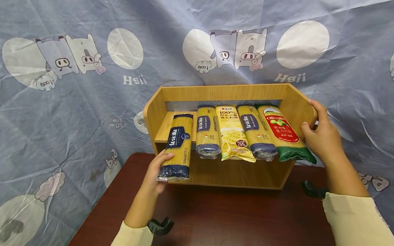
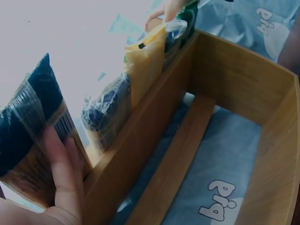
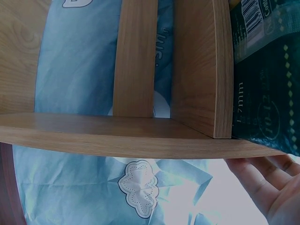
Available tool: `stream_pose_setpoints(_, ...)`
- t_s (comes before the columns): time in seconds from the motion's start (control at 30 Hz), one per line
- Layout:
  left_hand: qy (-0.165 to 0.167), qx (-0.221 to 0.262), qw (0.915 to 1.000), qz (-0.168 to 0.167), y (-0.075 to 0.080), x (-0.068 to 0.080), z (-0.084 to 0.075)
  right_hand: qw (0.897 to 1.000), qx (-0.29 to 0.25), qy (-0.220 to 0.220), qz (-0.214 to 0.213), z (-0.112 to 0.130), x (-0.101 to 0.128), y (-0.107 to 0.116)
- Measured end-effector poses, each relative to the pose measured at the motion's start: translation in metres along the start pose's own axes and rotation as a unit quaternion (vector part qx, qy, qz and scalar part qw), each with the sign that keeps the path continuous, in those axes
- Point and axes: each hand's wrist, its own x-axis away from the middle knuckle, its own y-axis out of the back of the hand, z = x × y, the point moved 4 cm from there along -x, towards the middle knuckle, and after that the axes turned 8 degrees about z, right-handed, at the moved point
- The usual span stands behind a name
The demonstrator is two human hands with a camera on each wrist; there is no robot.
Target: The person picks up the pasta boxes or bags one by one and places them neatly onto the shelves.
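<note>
My left hand [image 1: 157,172] clasped the stiff, slick, breakable spaghetti pack [image 1: 176,147] near its lower end; right hand [image 1: 320,135] gripped the wooden rack [image 1: 224,93].

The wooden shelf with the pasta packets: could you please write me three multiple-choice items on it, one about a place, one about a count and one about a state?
1. Where is the packet that the left hand holds?
A. at the left end of the row
B. at the right end of the row
C. flat on the table

2. How many packets are on the wooden shelf?
A. three
B. five
C. seven

3. What is the right hand doing?
A. lifting the green-ended packet
B. resting flat on the table
C. gripping the shelf's right side panel

Answers:
1 A: the left spaghetti packet lies leftmost, its near end over the front edge.
2 B: five lie side by side, ending with the green-ended packet.
3 C: fingers and thumb curl round the panel's edge.
</note>
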Motion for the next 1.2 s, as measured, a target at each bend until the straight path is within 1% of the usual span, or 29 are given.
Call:
stream_pose_setpoints(0.2,0.012,-0.003,0.9999,-0.007,-0.004,-0.011,-0.004,1.000,-0.001,0.000,-0.002,-0.001,0.000,0.001)
stream_pose_setpoints(0.3,0.012,-0.005,0.9997,-0.020,-0.004,-0.013,-0.005,1.000,-0.001,0.003,-0.005,-0.001,0.001,0.002)
stream_pose_setpoints(0.4,0.011,-0.008,0.9989,-0.045,-0.004,-0.011,-0.005,1.000,-0.001,0.005,-0.009,-0.001,0.002,0.002)
stream_pose_setpoints(0.53,0.006,-0.003,0.9969,-0.079,-0.003,-0.004,-0.007,1.000,0.001,0.006,-0.009,0.000,0.001,0.002)
stream_pose_setpoints(0.63,0.000,0.001,0.9962,-0.088,-0.003,0.004,-0.009,1.000,0.000,0.006,-0.006,0.000,0.000,0.000)
stream_pose_setpoints(0.73,-0.010,0.000,0.9977,-0.067,-0.004,0.013,-0.011,1.000,-0.004,0.006,-0.002,0.001,0.000,-0.001)
stream_pose_setpoints(0.9,-0.022,-0.013,0.9997,-0.005,-0.004,0.027,-0.012,1.000,-0.001,0.006,-0.007,0.000,0.000,-0.001)
stream_pose_setpoints(1.07,-0.033,-0.042,0.9975,0.046,-0.002,0.035,-0.010,1.000,0.002,0.004,-0.006,-0.001,0.001,-0.001)
stream_pose_setpoints(1.13,-0.036,-0.055,0.9960,0.061,-0.002,0.037,-0.007,1.000,0.002,0.003,-0.005,0.000,0.000,-0.001)
stream_pose_setpoints(1.2,-0.037,-0.064,0.9949,0.068,0.000,0.038,-0.005,1.000,0.001,0.003,-0.003,0.000,0.000,-0.001)
